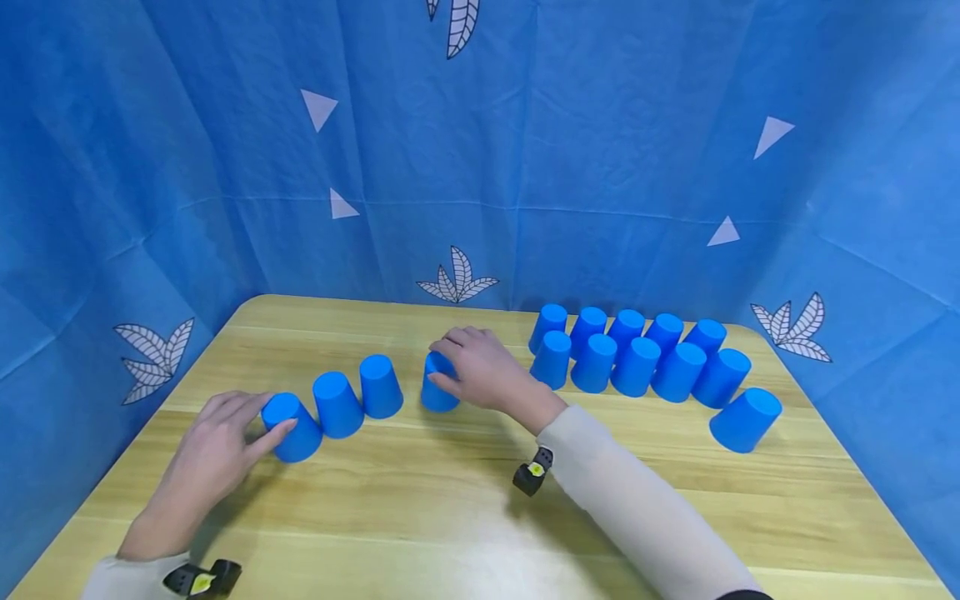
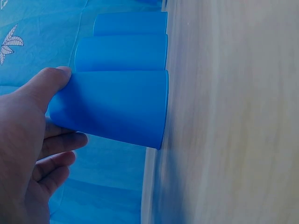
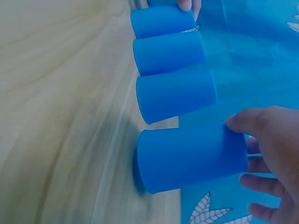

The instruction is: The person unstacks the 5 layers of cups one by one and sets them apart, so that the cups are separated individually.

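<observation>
My left hand [image 1: 217, 446] grips the leftmost blue cup [image 1: 297, 437] near its closed end, with thumb on one side and fingers on the other. That cup stands upside down on the table. My right hand [image 1: 486, 368] holds another upside-down blue cup [image 1: 439, 397] from above; in the right wrist view its thumb lies against the cup [image 3: 191, 158] near the closed end. Whether this cup's rim touches the table I cannot tell. Between the hands stand two more upturned cups, one [image 1: 337, 406] close to the left cup and one [image 1: 381, 387] nearer the right.
On the right of the wooden table [image 1: 420, 508] several upside-down blue cups form a back row [image 1: 628, 327] and a front row [image 1: 636, 367]. A single cup [image 1: 746, 421] stands nearer me at their right end. A blue patterned curtain [image 1: 525, 167] surrounds the table's back and sides.
</observation>
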Tool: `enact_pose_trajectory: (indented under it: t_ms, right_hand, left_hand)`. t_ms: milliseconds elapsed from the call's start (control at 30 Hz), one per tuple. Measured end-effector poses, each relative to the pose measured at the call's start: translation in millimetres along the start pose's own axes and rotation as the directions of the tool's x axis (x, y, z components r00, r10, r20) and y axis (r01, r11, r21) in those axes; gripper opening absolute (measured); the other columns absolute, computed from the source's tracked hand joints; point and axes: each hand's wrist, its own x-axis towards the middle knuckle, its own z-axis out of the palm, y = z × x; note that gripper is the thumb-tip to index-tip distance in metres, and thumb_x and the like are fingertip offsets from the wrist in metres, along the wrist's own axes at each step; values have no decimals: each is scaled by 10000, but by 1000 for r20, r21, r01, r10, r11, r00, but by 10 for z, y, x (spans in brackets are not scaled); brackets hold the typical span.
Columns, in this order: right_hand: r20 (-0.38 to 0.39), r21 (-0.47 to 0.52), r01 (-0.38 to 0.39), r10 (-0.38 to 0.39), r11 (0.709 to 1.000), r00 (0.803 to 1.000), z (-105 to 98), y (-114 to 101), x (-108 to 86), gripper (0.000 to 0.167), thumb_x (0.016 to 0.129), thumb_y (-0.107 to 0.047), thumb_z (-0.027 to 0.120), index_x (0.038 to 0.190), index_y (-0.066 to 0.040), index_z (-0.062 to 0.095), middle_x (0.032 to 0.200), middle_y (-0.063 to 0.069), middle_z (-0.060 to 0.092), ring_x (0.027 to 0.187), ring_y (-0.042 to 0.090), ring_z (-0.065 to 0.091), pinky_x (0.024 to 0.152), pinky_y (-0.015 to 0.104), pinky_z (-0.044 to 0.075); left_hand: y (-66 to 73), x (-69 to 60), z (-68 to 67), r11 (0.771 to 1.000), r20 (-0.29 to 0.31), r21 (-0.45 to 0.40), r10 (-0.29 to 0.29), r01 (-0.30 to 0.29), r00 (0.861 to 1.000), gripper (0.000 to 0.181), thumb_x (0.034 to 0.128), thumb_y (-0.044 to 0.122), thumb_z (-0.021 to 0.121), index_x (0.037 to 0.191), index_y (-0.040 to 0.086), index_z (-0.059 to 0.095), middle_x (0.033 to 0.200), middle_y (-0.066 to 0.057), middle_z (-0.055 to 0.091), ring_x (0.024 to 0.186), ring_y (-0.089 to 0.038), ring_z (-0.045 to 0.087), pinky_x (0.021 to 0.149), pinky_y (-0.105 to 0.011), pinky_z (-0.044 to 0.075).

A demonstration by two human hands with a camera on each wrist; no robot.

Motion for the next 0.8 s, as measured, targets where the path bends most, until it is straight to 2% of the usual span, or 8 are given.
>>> enact_pose_trajectory:
  t_ms: [167, 400, 600, 800]
  right_hand:
    - [-74, 8, 16, -16, 1000, 997, -53, 58, -259, 471, 960, -443, 607, 1312, -130, 609, 1259, 44, 604, 1205, 229, 531, 1062, 455, 420]
    - [-165, 37, 8, -2, 999, 986, -110, 179, -600, 437, 923, -401, 676, 1257, -120, 643, 1204, 50, 628, 1176, 258, 554, 1022, 475, 446]
    - [-182, 24, -39, 42, 999, 982, -131, 336, -849, 436, 911, -383, 696, 1244, -105, 649, 1187, 60, 638, 1145, 265, 573, 1007, 480, 454]
    - [-200, 34, -94, 99, 995, 975, -168, 512, -1092, 449, 896, -374, 717, 1236, -88, 653, 1174, 71, 643, 1133, 288, 577, 991, 518, 451]
  left_hand:
    - [1, -2, -1, 1000, -14, 0, 15, -15, 1000, 499, 893, 377, 708, 1095, -77, 671, 948, -205, 668, 955, -408, 565, 830, -555, 496]
    - [10, 1, -8, 1000, -9, -3, 5, -5, 1000, 479, 873, 345, 735, 1101, -71, 671, 958, -205, 675, 964, -412, 568, 846, -563, 489]
    - [16, -7, -16, 1000, 9, -1, -23, 23, 1000, 468, 859, 314, 751, 1111, -72, 666, 976, -213, 668, 983, -417, 551, 862, -555, 474]
    - [19, 0, -7, 1000, 11, -2, -19, 19, 1000, 471, 856, 325, 753, 1102, -69, 670, 976, -212, 672, 982, -418, 556, 861, -556, 474]
